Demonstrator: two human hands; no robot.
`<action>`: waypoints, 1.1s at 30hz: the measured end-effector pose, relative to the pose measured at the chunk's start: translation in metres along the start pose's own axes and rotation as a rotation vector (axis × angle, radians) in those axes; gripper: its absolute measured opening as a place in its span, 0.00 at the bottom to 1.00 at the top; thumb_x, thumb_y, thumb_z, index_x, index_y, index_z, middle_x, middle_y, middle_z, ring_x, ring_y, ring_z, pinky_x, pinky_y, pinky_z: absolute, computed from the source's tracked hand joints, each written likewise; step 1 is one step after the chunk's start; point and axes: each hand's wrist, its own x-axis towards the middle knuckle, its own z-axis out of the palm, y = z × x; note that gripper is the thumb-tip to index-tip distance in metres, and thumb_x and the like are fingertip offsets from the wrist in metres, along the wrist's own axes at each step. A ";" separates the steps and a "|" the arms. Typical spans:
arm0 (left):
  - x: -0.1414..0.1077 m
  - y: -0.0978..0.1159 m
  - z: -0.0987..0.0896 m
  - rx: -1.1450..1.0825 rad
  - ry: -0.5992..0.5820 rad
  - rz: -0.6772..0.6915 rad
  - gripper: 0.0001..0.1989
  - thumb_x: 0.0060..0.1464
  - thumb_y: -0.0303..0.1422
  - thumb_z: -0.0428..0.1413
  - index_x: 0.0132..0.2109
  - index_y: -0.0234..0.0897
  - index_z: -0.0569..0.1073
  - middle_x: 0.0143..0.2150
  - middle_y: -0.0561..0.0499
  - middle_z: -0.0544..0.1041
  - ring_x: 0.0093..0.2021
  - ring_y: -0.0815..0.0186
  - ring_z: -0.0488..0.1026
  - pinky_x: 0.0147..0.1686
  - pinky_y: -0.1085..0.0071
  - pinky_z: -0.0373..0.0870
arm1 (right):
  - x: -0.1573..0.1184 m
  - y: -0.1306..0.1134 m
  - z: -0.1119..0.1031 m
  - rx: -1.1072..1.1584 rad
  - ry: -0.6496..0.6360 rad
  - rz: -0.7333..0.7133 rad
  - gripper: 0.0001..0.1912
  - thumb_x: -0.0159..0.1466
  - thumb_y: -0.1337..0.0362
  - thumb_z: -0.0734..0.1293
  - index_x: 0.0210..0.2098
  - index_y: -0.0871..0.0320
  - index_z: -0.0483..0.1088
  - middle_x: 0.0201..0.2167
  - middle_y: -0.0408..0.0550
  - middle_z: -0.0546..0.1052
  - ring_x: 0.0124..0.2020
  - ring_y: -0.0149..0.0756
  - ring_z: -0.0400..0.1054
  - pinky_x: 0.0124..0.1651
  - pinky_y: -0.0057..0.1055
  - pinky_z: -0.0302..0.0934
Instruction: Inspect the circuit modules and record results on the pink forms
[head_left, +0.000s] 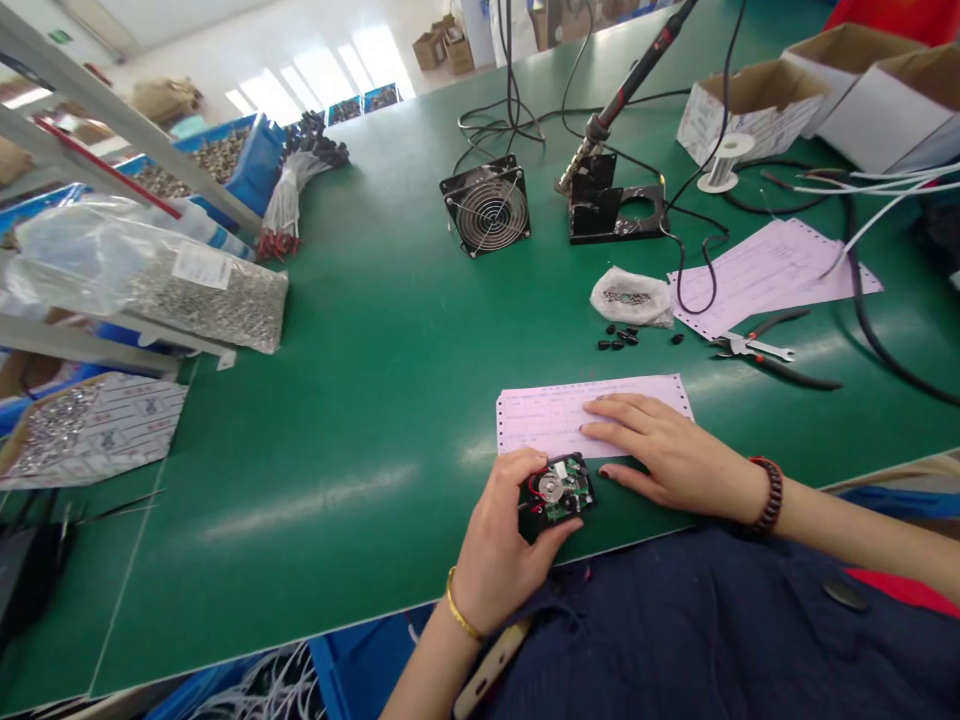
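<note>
Green, smooth tabletop [360, 360], glossy under window light. Near edge, right of its middle: black square module with exposed green circuit board and round silver disc [562, 488], red wires at its left side. Left hand [504, 535] curved around it, thumb and fingers spaced by the module's width, gripping opposite sides. Right hand [667, 455] nearly flat, fingers slightly spread, fingertips on the pink printed paper with punched edges [529, 415] (no object in its grasp). Beyond: crinkled translucent bag of small metal parts [630, 297].
</note>
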 end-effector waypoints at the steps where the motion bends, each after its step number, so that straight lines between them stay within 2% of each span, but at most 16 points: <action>1: 0.000 0.000 -0.001 -0.006 -0.022 0.004 0.26 0.59 0.34 0.66 0.60 0.42 0.64 0.54 0.43 0.73 0.56 0.56 0.72 0.58 0.58 0.72 | -0.001 0.002 0.000 0.005 -0.011 -0.008 0.19 0.71 0.60 0.65 0.58 0.61 0.71 0.61 0.63 0.74 0.61 0.54 0.69 0.62 0.56 0.68; 7: 0.000 -0.005 -0.001 -0.052 -0.095 -0.042 0.28 0.59 0.36 0.66 0.61 0.42 0.64 0.55 0.43 0.72 0.57 0.57 0.72 0.60 0.58 0.71 | -0.006 0.011 -0.004 0.070 -0.035 -0.024 0.17 0.70 0.61 0.66 0.57 0.59 0.72 0.62 0.59 0.74 0.62 0.51 0.69 0.63 0.53 0.67; 17: -0.005 -0.002 0.002 -0.095 -0.064 -0.106 0.28 0.57 0.35 0.67 0.60 0.44 0.65 0.55 0.45 0.73 0.55 0.57 0.73 0.57 0.59 0.74 | -0.005 0.009 -0.007 0.083 -0.012 -0.017 0.15 0.70 0.64 0.66 0.55 0.58 0.73 0.60 0.57 0.76 0.61 0.49 0.69 0.63 0.51 0.66; 21: -0.005 -0.003 0.003 -0.113 -0.073 -0.123 0.28 0.57 0.34 0.67 0.60 0.45 0.65 0.55 0.45 0.72 0.55 0.57 0.73 0.57 0.58 0.74 | 0.000 0.001 -0.008 0.070 0.021 0.003 0.14 0.71 0.66 0.63 0.54 0.60 0.73 0.53 0.59 0.78 0.54 0.48 0.71 0.57 0.49 0.69; 25: -0.005 -0.005 0.003 -0.114 -0.028 -0.103 0.27 0.57 0.34 0.67 0.60 0.44 0.65 0.54 0.45 0.71 0.56 0.57 0.72 0.58 0.58 0.73 | 0.002 -0.005 -0.010 0.185 0.011 0.007 0.14 0.71 0.67 0.62 0.54 0.60 0.71 0.46 0.56 0.79 0.46 0.44 0.72 0.50 0.44 0.71; 29: -0.006 -0.006 0.003 -0.155 0.020 -0.116 0.27 0.58 0.32 0.66 0.60 0.44 0.64 0.55 0.45 0.71 0.57 0.57 0.71 0.59 0.57 0.71 | 0.003 -0.008 -0.011 0.370 -0.032 -0.007 0.15 0.71 0.67 0.64 0.57 0.59 0.69 0.48 0.55 0.78 0.49 0.41 0.72 0.51 0.39 0.70; 33: -0.007 -0.006 0.004 -0.187 0.034 -0.119 0.27 0.57 0.30 0.66 0.60 0.46 0.65 0.55 0.46 0.70 0.57 0.57 0.70 0.59 0.57 0.71 | 0.003 -0.008 -0.011 0.407 -0.042 -0.014 0.16 0.71 0.65 0.65 0.57 0.57 0.70 0.49 0.55 0.79 0.49 0.41 0.73 0.51 0.40 0.70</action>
